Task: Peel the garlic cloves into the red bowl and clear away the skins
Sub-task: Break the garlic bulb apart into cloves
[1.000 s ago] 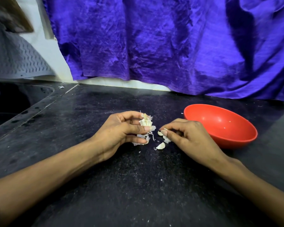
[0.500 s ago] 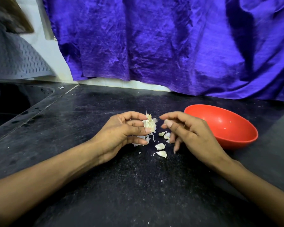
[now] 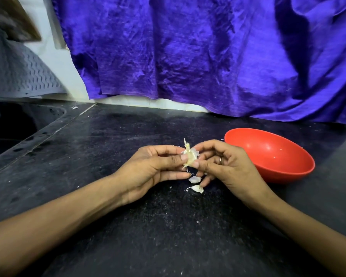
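Both thumbs pinch a papery garlic piece (image 3: 189, 159) between the left hand (image 3: 154, 170) and right hand (image 3: 226, 168), fingers curled around it, above a dark counter (image 3: 168, 226). 2 loose cloves (image 3: 196, 188) lie just beneath. The red bowl (image 3: 272, 154) sits just right of the hands.

A piece of garlic (image 3: 189, 159), pale yellow with papery white skin flaring from its pointed top, stood upright above the counter (image 3: 168, 226), pinched from both sides. Just below it lay two loose cloves (image 3: 196, 188), white and curved, on the dark surface. The red bowl (image 3: 272, 156) sat upright to the right, near the garlic, glossy inside.
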{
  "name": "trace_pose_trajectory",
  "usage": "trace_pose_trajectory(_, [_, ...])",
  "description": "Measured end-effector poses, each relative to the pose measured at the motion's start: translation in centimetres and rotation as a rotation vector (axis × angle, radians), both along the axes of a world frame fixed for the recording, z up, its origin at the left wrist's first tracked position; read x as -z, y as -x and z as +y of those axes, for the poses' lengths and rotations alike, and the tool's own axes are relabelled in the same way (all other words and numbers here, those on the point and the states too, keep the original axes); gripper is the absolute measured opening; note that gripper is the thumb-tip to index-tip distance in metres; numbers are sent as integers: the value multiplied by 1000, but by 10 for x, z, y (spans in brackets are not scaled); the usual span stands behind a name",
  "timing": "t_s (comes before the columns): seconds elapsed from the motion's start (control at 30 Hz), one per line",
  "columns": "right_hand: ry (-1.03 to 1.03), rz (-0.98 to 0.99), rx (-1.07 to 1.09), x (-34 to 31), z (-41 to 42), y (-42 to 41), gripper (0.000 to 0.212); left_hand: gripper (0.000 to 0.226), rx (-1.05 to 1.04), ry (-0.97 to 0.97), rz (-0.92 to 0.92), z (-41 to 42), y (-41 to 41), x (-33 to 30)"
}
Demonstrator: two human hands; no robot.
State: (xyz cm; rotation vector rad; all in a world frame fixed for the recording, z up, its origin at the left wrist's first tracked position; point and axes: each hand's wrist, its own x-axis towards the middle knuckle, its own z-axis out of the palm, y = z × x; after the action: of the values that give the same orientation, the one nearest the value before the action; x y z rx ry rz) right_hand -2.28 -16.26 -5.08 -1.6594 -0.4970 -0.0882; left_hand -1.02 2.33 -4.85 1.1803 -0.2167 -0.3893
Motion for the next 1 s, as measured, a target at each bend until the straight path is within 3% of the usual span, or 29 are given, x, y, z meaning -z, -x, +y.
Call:
trace_pose_trajectory(0.23, [89,-91,64,3,2,2,32,19,12,-24,-14,-1,4,-1])
trace_pose_trajectory(0.53, [224,-201,152,2,-1,6,34,23,46,-28,-3,-5,10,-5])
trace_pose_trajectory(0.8, [30,5,41,2,0,-1,39,26,-11,1,5,-3,5,-4])
trace_pose_trajectory(1.0, [11,57,29,-2,3,3,30,27,-36,-43,-32,-2,6,-1])
